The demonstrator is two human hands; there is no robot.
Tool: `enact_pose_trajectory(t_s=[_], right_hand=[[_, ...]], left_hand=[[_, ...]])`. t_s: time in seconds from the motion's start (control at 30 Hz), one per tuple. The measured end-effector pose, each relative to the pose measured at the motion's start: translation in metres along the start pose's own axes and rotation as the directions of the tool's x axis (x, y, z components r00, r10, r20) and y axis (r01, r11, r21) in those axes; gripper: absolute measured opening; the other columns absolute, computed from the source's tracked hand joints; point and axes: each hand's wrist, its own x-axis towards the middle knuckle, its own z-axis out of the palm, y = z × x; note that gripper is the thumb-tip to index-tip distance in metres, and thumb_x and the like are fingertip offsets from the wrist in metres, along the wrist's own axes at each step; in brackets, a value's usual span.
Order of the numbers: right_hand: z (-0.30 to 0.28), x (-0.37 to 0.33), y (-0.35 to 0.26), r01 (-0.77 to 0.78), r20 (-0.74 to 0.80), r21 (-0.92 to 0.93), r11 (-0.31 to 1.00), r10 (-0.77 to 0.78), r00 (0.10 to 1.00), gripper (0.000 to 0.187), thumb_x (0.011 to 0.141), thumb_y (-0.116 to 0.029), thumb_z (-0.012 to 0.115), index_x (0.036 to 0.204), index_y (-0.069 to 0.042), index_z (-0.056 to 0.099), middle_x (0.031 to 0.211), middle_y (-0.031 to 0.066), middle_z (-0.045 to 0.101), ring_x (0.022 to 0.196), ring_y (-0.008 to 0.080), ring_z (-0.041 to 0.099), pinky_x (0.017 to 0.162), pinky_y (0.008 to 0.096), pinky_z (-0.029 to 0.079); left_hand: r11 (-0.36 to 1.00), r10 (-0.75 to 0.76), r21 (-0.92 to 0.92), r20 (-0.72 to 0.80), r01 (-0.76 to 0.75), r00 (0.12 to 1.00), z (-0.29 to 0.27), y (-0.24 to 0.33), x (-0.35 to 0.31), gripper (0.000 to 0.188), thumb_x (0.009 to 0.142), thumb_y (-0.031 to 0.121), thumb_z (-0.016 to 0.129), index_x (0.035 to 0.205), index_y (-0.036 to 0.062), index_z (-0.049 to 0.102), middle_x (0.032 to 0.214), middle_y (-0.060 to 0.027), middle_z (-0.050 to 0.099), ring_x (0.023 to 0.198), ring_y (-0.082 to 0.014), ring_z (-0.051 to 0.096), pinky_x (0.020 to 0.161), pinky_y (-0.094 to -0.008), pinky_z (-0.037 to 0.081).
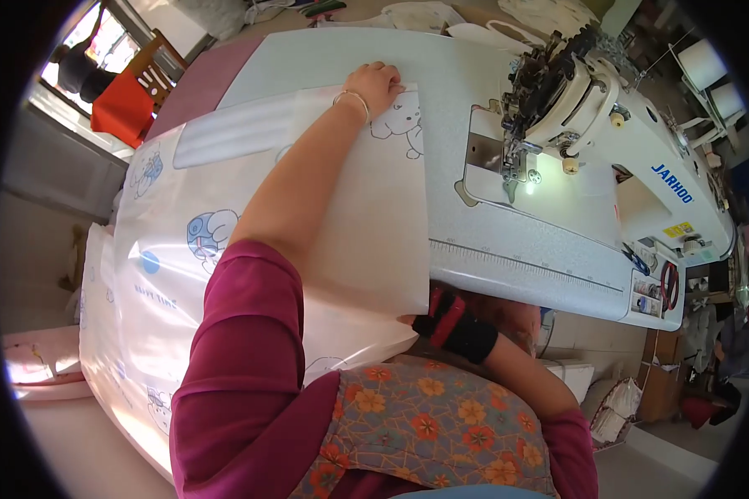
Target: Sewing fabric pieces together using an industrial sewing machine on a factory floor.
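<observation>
A large white cloth point(366, 224) with a slight sheen and blue cartoon-animal prints lies over the table and hangs off its left and near sides. My left arm reaches across it. At the cloth's far right corner, my left hand point(374, 88) has its fingers curled closed on the edge. My right hand point(420, 321) is at the near right corner, beside the table's front edge. Only its thumb side shows, pinching the cloth; the other fingers are hidden. A black and red band point(453, 326) wraps the right wrist. The cloth's right edge runs nearly straight between both hands.
A white sewing machine point(616, 125) with its lamp lit stands on the right of the pale tabletop point(449, 75). A ruler scale point(524, 266) runs along the front edge. Red-handled scissors point(668, 285) sit at the right corner. A wooden chair point(154, 71) stands far left.
</observation>
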Motion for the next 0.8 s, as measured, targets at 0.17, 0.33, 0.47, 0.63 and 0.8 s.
enact_pose_trajectory(t_s=[0.17, 0.33, 0.47, 0.63, 0.8], right_hand=[[-0.048, 0.005, -0.04, -0.068, -0.016, 0.038, 0.997, 0.069, 0.997, 0.05, 0.087, -0.024, 0.065, 0.128, 0.001, 0.05, 0.12, 0.0194, 0.057, 0.108, 0.0301, 0.058, 0.089, 0.0363, 0.047], [-0.057, 0.08, -0.015, 0.039, -0.316, -0.718, 0.695, -0.375, 0.872, 0.039, 0.085, -0.018, 0.065, 0.119, 0.001, 0.058, 0.118, 0.0228, 0.057, 0.103, 0.0363, 0.059, 0.086, 0.0385, 0.048], [-0.048, 0.086, -0.017, 0.031, -0.348, -0.604, 0.796, -0.298, 0.889, 0.041, 0.083, -0.015, 0.066, 0.12, 0.001, 0.057, 0.115, 0.0219, 0.059, 0.101, 0.0366, 0.059, 0.086, 0.0394, 0.048], [-0.025, 0.086, -0.017, 0.03, -0.482, -0.365, 0.93, -0.216, 0.849, 0.041, 0.082, -0.009, 0.058, 0.122, -0.001, 0.054, 0.104, 0.0204, 0.06, 0.095, 0.0344, 0.058, 0.079, 0.0418, 0.048], [-0.024, 0.086, -0.002, 0.092, -0.302, -0.627, 0.773, -0.35, 0.887, 0.039, 0.083, -0.008, 0.056, 0.121, -0.002, 0.055, 0.104, 0.0193, 0.061, 0.096, 0.0351, 0.059, 0.083, 0.0415, 0.048]], left_hand=[[1.0, -0.029, 0.001, -0.131, 0.03, 0.991, 0.003, -0.004, -0.01, 0.026, 0.089, 0.031, 0.058, 0.106, 0.0123, 0.065, 0.108, -0.0056, 0.062, 0.105, -0.0272, 0.057, 0.092, -0.0387, 0.045], [0.991, 0.051, -0.105, -0.229, -0.077, 0.972, 0.004, -0.006, -0.005, 0.03, 0.093, 0.03, 0.049, 0.107, 0.0085, 0.065, 0.109, -0.0098, 0.064, 0.105, -0.03, 0.057, 0.094, -0.0395, 0.044], [0.967, 0.041, -0.237, -0.207, -0.091, 0.977, -0.006, 0.0, -0.006, 0.036, 0.092, 0.036, 0.051, 0.105, 0.0058, 0.065, 0.105, -0.013, 0.066, 0.101, -0.0324, 0.059, 0.091, -0.0386, 0.045], [0.789, -0.187, -0.586, 0.059, 0.186, 0.981, -0.007, -0.021, 0.0, 0.039, 0.083, 0.04, 0.063, 0.102, 0.0063, 0.064, 0.096, -0.0126, 0.067, 0.088, -0.0276, 0.062, 0.081, -0.0351, 0.048], [0.909, -0.072, -0.395, 0.167, 0.134, 0.983, -0.012, -0.032, 0.012, 0.027, 0.085, 0.03, 0.062, 0.097, 0.0058, 0.063, 0.088, -0.0102, 0.066, 0.081, -0.0224, 0.06, 0.076, -0.0328, 0.047]])
